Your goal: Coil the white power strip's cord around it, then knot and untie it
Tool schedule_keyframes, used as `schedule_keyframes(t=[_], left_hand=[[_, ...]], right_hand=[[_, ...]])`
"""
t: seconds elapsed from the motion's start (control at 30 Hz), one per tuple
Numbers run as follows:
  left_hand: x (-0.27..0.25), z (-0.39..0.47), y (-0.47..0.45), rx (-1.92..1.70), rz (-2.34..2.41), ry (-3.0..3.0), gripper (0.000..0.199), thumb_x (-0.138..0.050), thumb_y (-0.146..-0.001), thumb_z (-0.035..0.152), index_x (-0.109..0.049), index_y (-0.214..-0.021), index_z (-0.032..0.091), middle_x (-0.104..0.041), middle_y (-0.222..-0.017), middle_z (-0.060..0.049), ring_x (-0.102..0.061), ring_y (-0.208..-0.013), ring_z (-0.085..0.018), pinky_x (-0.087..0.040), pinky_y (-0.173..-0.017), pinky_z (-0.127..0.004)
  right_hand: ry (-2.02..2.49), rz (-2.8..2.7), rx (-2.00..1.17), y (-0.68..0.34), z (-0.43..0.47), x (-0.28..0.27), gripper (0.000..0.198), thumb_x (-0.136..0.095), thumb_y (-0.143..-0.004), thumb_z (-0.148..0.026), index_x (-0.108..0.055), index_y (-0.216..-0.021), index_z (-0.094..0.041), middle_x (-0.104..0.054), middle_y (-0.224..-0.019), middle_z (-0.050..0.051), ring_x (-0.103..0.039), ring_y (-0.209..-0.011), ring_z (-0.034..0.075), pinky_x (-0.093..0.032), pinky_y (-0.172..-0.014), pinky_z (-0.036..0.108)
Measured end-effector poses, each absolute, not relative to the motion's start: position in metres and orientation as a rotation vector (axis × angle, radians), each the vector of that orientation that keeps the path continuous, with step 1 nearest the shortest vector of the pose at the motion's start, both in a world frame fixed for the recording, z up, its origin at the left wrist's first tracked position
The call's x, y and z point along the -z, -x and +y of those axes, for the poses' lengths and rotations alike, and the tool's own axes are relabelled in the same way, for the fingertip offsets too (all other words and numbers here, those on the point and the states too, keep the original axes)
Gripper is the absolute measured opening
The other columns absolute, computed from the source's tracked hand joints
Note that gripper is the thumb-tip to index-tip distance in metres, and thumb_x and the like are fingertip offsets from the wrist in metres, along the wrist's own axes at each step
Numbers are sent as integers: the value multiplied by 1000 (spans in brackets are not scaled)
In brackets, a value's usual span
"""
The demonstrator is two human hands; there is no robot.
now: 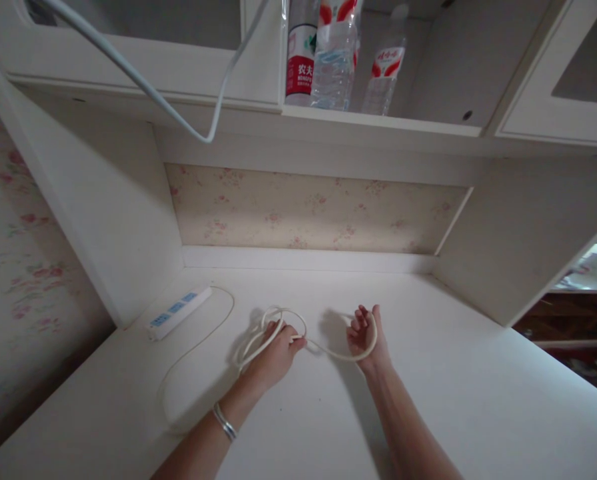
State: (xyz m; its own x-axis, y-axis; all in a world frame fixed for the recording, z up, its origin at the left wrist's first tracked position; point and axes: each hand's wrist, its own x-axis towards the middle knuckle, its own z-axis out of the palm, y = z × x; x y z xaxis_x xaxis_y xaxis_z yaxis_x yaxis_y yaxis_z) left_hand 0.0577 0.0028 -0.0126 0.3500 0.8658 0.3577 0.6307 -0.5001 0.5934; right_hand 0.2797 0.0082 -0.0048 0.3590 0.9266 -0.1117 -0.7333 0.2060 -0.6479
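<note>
A white cord (pixel 332 353) runs between my two hands just above the white desktop. My left hand (pixel 277 350) is closed on it, thumb and fingers pinching the strands, while several loose loops stand up around the fingers and wrist. Palm up, my right hand (pixel 366 337) has its fingers curled, and the cord bends across the palm past the thumb. Left of the hands lies a white power strip (pixel 179 312) with blue-marked sockets. A thin cord (pixel 193 347) leaves its far end and curves along the desktop; whether it joins the held cord I cannot make out.
Overhead is a white shelf (pixel 258 115) with several plastic bottles (pixel 332 73). A pale bent rod or cable (pixel 171 113) hangs at upper left. Side panels (pixel 533 220) bound the desk (pixel 453 387), and flowered wallpaper (pixel 298 210) covers the back.
</note>
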Motion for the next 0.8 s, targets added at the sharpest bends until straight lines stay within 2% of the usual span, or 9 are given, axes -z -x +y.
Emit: schedule_keyframes(t=[0.1, 0.23, 0.3, 0.4, 0.5, 0.57, 0.8], left_hand=[[8, 3, -57, -873, 1284, -1999, 31, -55, -80, 48, -57, -74, 17, -54, -69, 1, -51, -64, -14, -34, -59, -24], [3, 2, -58, -876, 1304, -1820, 45, -53, -76, 59, -47, -60, 17, -41, -53, 6, -40, -49, -10, -24, -49, -23], [2, 1, -58, -890, 1267, -1770, 47, -49, -78, 60, -47, -59, 17, -41, -52, 5, -39, -50, -10, -25, -49, -23], [2, -1, -58, -922, 1182, -1708, 45, -42, -84, 56, -52, -64, 16, -50, -59, 2, -47, -57, -12, -32, -53, -23], [2, -3, -60, -912, 1097, -1676, 40, -39, -86, 49, -57, -72, 15, -58, -70, -3, -53, -68, -15, -38, -59, -24], [2, -6, -62, -911, 1057, -1654, 37, -40, -86, 45, -60, -77, 15, -60, -76, -5, -54, -73, -16, -41, -61, -24], [1, -9, -59, -817, 1054, -1640, 28, -42, -83, 37, -61, -78, 16, -58, -76, -3, -54, -65, -14, -43, -53, -23]], right_hand=[[695, -351, -1105, -282, 9, 3, 32, -60, -77, -54, -52, -80, -23, -48, -62, -8, -35, -39, 3, -32, -35, 16], [850, -435, -1038, -275, 9, 3, 29, -68, -71, -43, -51, -78, -21, -50, -65, -7, -37, -40, 3, -30, -35, 16], [931, -572, -1019, -264, 5, 3, 29, -67, -71, -43, -50, -74, -20, -50, -64, -6, -38, -40, 3, -29, -35, 18], [1028, -927, -1103, -239, -4, 2, 34, -57, -79, -50, -52, -69, -18, -54, -65, -3, -43, -43, 6, -31, -38, 19], [1108, -1270, -1149, -214, -16, 2, 38, -51, -81, -55, -58, -78, -18, -59, -70, 0, -52, -53, 10, -38, -43, 21], [1153, -1412, -1079, -204, -20, 3, 39, -49, -82, -55, -60, -82, -18, -60, -69, 0, -52, -56, 11, -40, -46, 21], [1342, -1278, -880, -216, -8, 16, 47, -42, -83, -61, -59, -73, -18, -49, -50, -4, -45, -42, 10, -36, -42, 22]])
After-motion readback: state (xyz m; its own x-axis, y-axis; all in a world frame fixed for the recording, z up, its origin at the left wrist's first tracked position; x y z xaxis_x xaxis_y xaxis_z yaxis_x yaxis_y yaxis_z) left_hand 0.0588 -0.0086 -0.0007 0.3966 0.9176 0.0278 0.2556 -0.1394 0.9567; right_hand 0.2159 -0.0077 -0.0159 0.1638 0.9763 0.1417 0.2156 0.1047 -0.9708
